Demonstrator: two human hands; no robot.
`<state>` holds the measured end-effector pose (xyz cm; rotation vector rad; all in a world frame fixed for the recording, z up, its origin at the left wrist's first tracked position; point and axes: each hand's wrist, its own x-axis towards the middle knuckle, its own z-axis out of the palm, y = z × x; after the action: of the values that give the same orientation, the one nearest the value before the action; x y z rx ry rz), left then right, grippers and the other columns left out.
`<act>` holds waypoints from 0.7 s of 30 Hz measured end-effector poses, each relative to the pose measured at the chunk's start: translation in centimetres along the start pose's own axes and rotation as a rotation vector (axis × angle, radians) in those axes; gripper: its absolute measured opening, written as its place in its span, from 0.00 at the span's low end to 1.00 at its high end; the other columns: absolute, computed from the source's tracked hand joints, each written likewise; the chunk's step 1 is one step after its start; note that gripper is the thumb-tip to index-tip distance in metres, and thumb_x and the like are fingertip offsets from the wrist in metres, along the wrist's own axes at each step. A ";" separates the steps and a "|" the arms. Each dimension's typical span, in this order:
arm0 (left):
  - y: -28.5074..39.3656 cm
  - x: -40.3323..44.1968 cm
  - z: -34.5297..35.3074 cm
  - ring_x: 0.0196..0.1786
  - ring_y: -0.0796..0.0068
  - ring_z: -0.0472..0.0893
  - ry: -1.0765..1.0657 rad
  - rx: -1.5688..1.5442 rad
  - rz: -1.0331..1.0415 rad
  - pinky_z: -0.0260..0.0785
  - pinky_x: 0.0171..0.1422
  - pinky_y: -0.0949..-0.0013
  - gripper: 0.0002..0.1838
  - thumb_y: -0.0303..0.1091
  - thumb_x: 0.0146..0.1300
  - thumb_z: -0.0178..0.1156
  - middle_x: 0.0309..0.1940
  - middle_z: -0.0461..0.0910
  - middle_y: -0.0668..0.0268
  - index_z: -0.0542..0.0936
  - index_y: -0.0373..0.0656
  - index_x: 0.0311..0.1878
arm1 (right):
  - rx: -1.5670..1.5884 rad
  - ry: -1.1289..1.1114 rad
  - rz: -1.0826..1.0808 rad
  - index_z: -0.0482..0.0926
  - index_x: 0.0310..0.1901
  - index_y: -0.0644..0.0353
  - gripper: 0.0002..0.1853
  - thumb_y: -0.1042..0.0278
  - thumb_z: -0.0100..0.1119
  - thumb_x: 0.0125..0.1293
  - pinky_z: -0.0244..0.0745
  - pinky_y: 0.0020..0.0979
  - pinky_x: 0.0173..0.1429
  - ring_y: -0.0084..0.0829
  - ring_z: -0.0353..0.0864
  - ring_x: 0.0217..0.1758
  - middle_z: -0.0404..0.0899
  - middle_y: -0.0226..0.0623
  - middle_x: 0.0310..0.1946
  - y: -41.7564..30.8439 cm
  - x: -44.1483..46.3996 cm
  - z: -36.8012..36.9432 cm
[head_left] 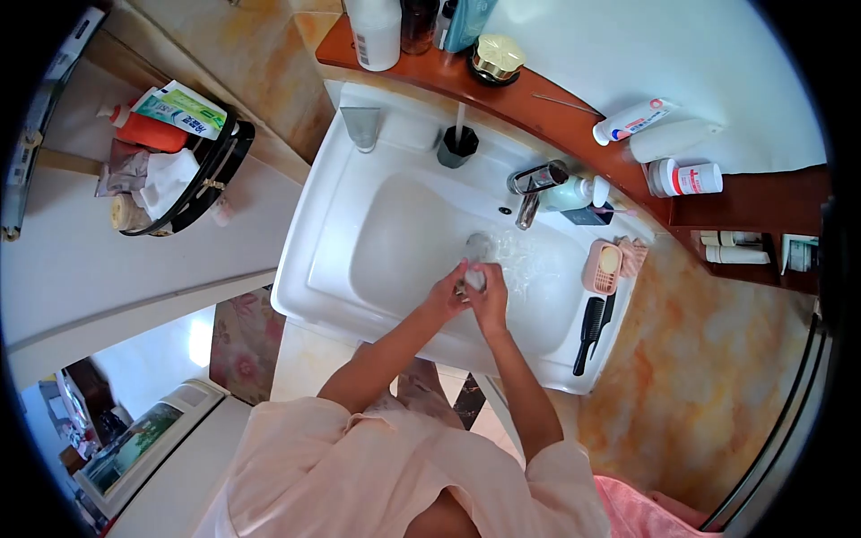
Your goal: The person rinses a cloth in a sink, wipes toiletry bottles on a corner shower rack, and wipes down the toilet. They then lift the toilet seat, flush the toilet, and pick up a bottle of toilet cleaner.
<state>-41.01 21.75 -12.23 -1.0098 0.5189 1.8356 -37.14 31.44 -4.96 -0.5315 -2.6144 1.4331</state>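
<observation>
Over the basin of the white sink (327, 215), my two hands are close together around a small clear, whitish cup-like thing (475, 277). My left hand (447, 291) grips it from the left with fingers curled. On the other side my right hand (490, 300) has its fingers bent around it. The fingers cover much of it, so its exact kind is hard to make out. Just beyond the hands is the chrome faucet (536, 179), and rippling water shows in the basin below it.
A pink soap dish (602, 267) and a black comb (589, 332) lie on the sink's right rim. A dark faceted cup (457, 146) and a grey cup (361, 127) stand at the back. Bottles and tubes line the brown shelf (556, 90). A black basket (202, 193) hangs left.
</observation>
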 end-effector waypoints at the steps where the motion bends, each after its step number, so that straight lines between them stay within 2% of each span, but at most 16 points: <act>1: 0.3 0.3 -0.2 0.41 0.66 0.79 -0.154 -0.078 0.000 0.73 0.47 0.60 0.23 0.43 0.61 0.62 0.39 0.79 0.64 0.72 0.43 0.55 | 0.005 -0.032 -0.072 0.74 0.46 0.58 0.19 0.81 0.62 0.51 0.70 0.30 0.46 0.36 0.75 0.45 0.74 0.39 0.43 -1.8 -0.8 -1.1; 2: 0.6 -0.2 0.1 0.44 0.64 0.78 -0.167 -0.031 0.013 0.72 0.49 0.59 0.23 0.42 0.62 0.61 0.43 0.77 0.62 0.71 0.41 0.56 | 0.013 -0.065 -0.143 0.74 0.47 0.58 0.18 0.80 0.61 0.53 0.71 0.31 0.48 0.36 0.75 0.47 0.74 0.39 0.45 -2.6 -1.4 -1.6; 4: 1.1 -2.4 1.1 0.52 0.60 0.75 -0.192 0.068 0.036 0.71 0.54 0.58 0.24 0.39 0.63 0.59 0.51 0.75 0.57 0.69 0.37 0.58 | 0.296 0.093 0.034 0.74 0.48 0.58 0.17 0.78 0.60 0.56 0.71 0.32 0.51 0.32 0.74 0.50 0.74 0.37 0.48 -1.7 -2.5 -3.1; 5: 1.4 -3.6 1.5 0.52 0.60 0.75 -0.302 0.024 -0.018 0.71 0.53 0.58 0.24 0.40 0.64 0.57 0.51 0.75 0.57 0.69 0.37 0.58 | 0.434 0.174 0.123 0.74 0.49 0.57 0.16 0.77 0.59 0.58 0.71 0.32 0.53 0.30 0.74 0.51 0.74 0.36 0.50 -1.2 -2.6 -4.0; 6: 1.6 -5.0 2.0 0.52 0.60 0.75 -0.411 -0.018 -0.076 0.71 0.53 0.59 0.23 0.40 0.64 0.56 0.51 0.76 0.57 0.69 0.38 0.59 | 0.557 0.219 0.237 0.70 0.56 0.58 0.18 0.67 0.55 0.66 0.69 0.33 0.57 0.28 0.73 0.52 0.75 0.35 0.50 -1.1 -2.2 -4.5; 8: 1.1 -7.4 3.0 0.52 0.60 0.75 -0.607 -0.156 -0.202 0.71 0.52 0.60 0.23 0.42 0.66 0.52 0.51 0.76 0.57 0.69 0.38 0.59 | 1.069 0.105 0.433 0.62 0.64 0.57 0.27 0.55 0.52 0.68 0.67 0.34 0.61 0.30 0.73 0.53 0.73 0.37 0.53 -0.2 -1.7 -3.8; 9: 0.6 -8.5 3.5 0.51 0.60 0.75 -0.695 -0.255 -0.268 0.70 0.52 0.60 0.23 0.43 0.66 0.51 0.51 0.76 0.57 0.69 0.38 0.59 | 1.248 -0.027 0.481 0.59 0.66 0.56 0.30 0.50 0.50 0.68 0.68 0.34 0.60 0.30 0.73 0.52 0.71 0.39 0.55 1.5 -1.6 -3.0; 10: 0.1 -9.5 4.0 0.51 0.60 0.75 -0.778 -0.358 -0.333 0.70 0.51 0.60 0.23 0.44 0.67 0.49 0.51 0.76 0.56 0.69 0.38 0.59 | 1.338 -0.064 0.436 0.58 0.67 0.56 0.31 0.50 0.51 0.68 0.70 0.33 0.57 0.30 0.73 0.51 0.70 0.39 0.55 -0.5 -0.7 -2.6; 12: -0.4 -11.5 4.9 0.50 0.59 0.75 -0.632 -0.347 -0.355 0.70 0.51 0.58 0.25 0.47 0.67 0.48 0.51 0.76 0.57 0.69 0.39 0.59 | 1.517 -0.152 0.353 0.57 0.68 0.55 0.33 0.49 0.52 0.67 0.75 0.31 0.50 0.30 0.74 0.47 0.68 0.40 0.57 -4.4 0.9 -2.0; 13: -0.4 -12.0 4.9 0.50 0.58 0.75 -0.557 -0.342 -0.363 0.70 0.50 0.57 0.25 0.48 0.67 0.48 0.51 0.76 0.57 0.69 0.39 0.59 | 1.449 -0.166 0.279 0.56 0.68 0.54 0.33 0.50 0.53 0.66 0.76 0.30 0.49 0.31 0.74 0.46 0.69 0.40 0.56 -4.2 1.4 -2.3; 14: -0.3 -12.1 4.5 0.49 0.59 0.75 -0.571 -0.263 -0.344 0.70 0.50 0.57 0.25 0.48 0.66 0.49 0.51 0.76 0.56 0.69 0.39 0.59 | 1.382 -0.177 0.206 0.56 0.68 0.54 0.34 0.51 0.54 0.66 0.76 0.29 0.48 0.31 0.75 0.45 0.69 0.40 0.56 -4.0 1.8 -2.6; 15: -0.1 -12.3 4.0 0.49 0.60 0.75 -0.585 -0.183 -0.327 0.70 0.50 0.58 0.25 0.47 0.66 0.50 0.50 0.76 0.56 0.69 0.39 0.59 | 1.269 -0.210 0.205 0.65 0.62 0.56 0.26 0.61 0.56 0.64 0.76 0.27 0.43 0.28 0.75 0.43 0.73 0.39 0.48 -3.6 2.4 -2.9; 18: 1.2 -10.3 2.9 0.46 0.64 0.77 -0.693 0.076 -0.340 0.71 0.48 0.61 0.24 0.46 0.64 0.55 0.47 0.76 0.56 0.70 0.40 0.57 | 0.914 -0.263 0.397 0.74 0.50 0.58 0.15 0.72 0.56 0.61 0.74 0.29 0.45 0.26 0.74 0.42 0.76 0.35 0.41 -3.6 3.2 -4.3; 19: 1.9 -9.2 2.7 0.45 0.65 0.77 -0.738 0.164 -0.352 0.71 0.47 0.63 0.23 0.45 0.63 0.57 0.45 0.76 0.57 0.71 0.40 0.56 | 0.872 -0.220 0.453 0.77 0.44 0.60 0.10 0.78 0.54 0.60 0.72 0.27 0.45 0.25 0.74 0.41 0.77 0.33 0.37 -4.9 3.7 -4.3; 21: 2.7 -7.4 2.9 0.42 0.69 0.78 -0.642 0.426 -0.243 0.71 0.43 0.67 0.22 0.43 0.60 0.62 0.41 0.77 0.59 0.72 0.40 0.53 | 0.756 -0.197 0.388 0.77 0.43 0.60 0.10 0.79 0.54 0.60 0.72 0.27 0.44 0.25 0.75 0.41 0.77 0.33 0.38 -2.8 4.5 -3.0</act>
<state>-43.02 18.66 -4.73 -0.1627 0.3472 1.6165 -41.21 34.05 -1.27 -0.8307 -1.8913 2.5121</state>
